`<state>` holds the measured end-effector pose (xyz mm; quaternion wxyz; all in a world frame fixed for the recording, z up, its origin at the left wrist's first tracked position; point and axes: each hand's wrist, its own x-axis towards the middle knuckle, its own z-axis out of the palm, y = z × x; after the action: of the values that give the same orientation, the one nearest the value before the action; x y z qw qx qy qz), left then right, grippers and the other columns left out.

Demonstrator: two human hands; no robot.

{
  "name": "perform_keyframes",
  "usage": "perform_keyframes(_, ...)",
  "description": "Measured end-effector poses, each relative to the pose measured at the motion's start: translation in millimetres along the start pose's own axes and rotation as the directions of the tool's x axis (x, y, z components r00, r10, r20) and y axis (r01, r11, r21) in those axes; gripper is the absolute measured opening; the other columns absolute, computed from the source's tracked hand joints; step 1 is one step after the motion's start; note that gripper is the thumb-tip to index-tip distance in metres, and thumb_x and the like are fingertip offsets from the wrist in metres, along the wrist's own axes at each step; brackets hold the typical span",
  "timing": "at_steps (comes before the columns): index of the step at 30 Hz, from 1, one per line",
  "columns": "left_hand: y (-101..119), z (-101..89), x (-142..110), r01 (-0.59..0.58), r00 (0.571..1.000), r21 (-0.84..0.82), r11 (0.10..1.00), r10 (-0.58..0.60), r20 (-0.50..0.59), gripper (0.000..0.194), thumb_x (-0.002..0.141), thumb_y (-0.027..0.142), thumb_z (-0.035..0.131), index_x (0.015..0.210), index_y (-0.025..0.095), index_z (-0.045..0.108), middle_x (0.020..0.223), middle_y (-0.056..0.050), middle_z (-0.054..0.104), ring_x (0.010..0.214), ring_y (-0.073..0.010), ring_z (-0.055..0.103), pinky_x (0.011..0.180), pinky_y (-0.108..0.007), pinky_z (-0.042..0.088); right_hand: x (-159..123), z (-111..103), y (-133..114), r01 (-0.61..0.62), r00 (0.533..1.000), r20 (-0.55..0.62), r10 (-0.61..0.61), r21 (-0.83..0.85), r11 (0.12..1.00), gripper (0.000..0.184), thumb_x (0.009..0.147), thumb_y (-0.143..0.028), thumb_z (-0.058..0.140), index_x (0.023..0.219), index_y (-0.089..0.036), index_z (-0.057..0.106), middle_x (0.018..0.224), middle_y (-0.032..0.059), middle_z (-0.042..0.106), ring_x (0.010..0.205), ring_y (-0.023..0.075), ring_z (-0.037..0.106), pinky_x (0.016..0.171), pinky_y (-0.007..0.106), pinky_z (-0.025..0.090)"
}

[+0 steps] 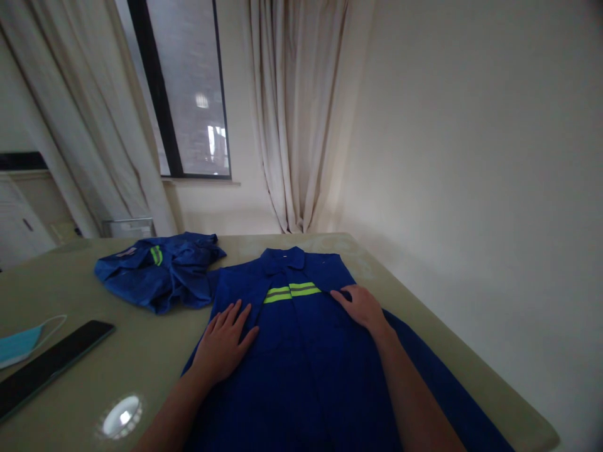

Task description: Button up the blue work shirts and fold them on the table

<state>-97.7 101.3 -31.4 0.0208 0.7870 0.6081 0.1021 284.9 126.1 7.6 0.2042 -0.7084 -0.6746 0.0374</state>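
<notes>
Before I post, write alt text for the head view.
A person's left hand and right hand touch a blue collared garment with yellow-green strips, spread on a table. At left lie a crumpled blue garment, a dark flat device and a face mask.

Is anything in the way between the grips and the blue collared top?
Nothing visible is. The left grip lies on the blue collared top, and the right grip is by its bright stripe. The crumpled blue cloth is off to the left, not between them.
</notes>
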Motion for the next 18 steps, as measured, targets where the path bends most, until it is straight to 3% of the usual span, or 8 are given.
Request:
perform_keyframes(3, 2, -0.3, 0, -0.007, 1.000, -0.006, 1.000, 0.007, -0.012, 0.069, 0.098, 0.061, 0.036, 0.155, 0.023, 0.043, 0.164, -0.010, 0.036, 0.152, -0.0312, 0.033, 0.123, -0.052, 0.026, 0, -1, -2, -0.091, 0.992, -0.077, 0.099, 0.100, 0.991, 0.061, 0.104, -0.061, 0.027, 0.113, -0.023, 0.074, 0.105, 0.0087, 0.077, 0.100, 0.0255, 0.071, 0.091, 0.037, 0.051)
perform_keyframes(6, 11, 1.1, -4, 0.047, 0.997, 0.052, 0.998, -0.044, -0.059, 0.069, 0.097, 0.058, 0.037, 0.153, 0.019, 0.046, 0.161, -0.016, 0.040, 0.149, -0.0344, 0.038, 0.121, -0.055, 0.026, -1, 13, -3, -0.126, 0.972, -0.193, 0.132, 0.044, 0.991, 0.059, 0.104, -0.059, 0.030, 0.136, -0.022, 0.063, 0.133, 0.0136, 0.067, 0.123, 0.0294, 0.062, 0.103, 0.043, 0.045)
perform_keyframes(10, 31, 10.2, -15, 0.155, 0.984, 0.139, 0.978, -0.140, -0.114, 0.075, 0.095, 0.059, 0.038, 0.152, 0.010, 0.047, 0.157, -0.025, 0.043, 0.147, -0.0434, 0.037, 0.119, -0.061, 0.022, -4, 46, -3, -0.086, 0.996, -0.037, 0.082, -0.106, 0.991, 0.064, 0.099, -0.057, 0.045, 0.150, -0.018, 0.050, 0.158, 0.0160, 0.043, 0.148, 0.0335, 0.035, 0.120, 0.054, 0.023)
perform_keyframes(13, 37, 17.4, -14, 0.161, 0.982, 0.097, 0.982, -0.150, -0.113, 0.080, 0.094, 0.064, 0.035, 0.155, 0.012, 0.042, 0.162, -0.024, 0.036, 0.150, -0.0457, 0.028, 0.119, -0.062, 0.019, -3, 55, -6, -0.108, 0.994, -0.023, 0.106, -0.136, 0.985, 0.064, 0.100, -0.055, 0.043, 0.151, -0.017, 0.048, 0.160, 0.0164, 0.040, 0.150, 0.0334, 0.032, 0.121, 0.056, 0.020)
perform_keyframes(16, 31, 17.6, 3, 0.142, 0.986, 0.091, 0.986, -0.134, -0.095, 0.078, 0.095, 0.065, 0.034, 0.156, 0.016, 0.040, 0.163, -0.023, 0.033, 0.151, -0.0448, 0.027, 0.119, -0.063, 0.019, -1, 47, -15, -0.073, 0.985, -0.162, 0.060, -0.074, 0.995, 0.059, 0.101, -0.051, 0.043, 0.144, -0.013, 0.056, 0.153, 0.0185, 0.049, 0.144, 0.0324, 0.042, 0.119, 0.052, 0.026)
perform_keyframes(18, 24, 12.9, 20, 0.115, 0.992, 0.088, 0.990, -0.109, -0.069, 0.075, 0.096, 0.063, 0.035, 0.155, 0.017, 0.041, 0.163, -0.022, 0.034, 0.151, -0.0429, 0.028, 0.119, -0.061, 0.021, -5, 36, -24, -0.009, 0.946, -0.323, 0.014, 0.015, 1.000, 0.050, 0.103, -0.044, 0.040, 0.134, -0.012, 0.062, 0.144, 0.0171, 0.059, 0.136, 0.0294, 0.050, 0.117, 0.047, 0.032)
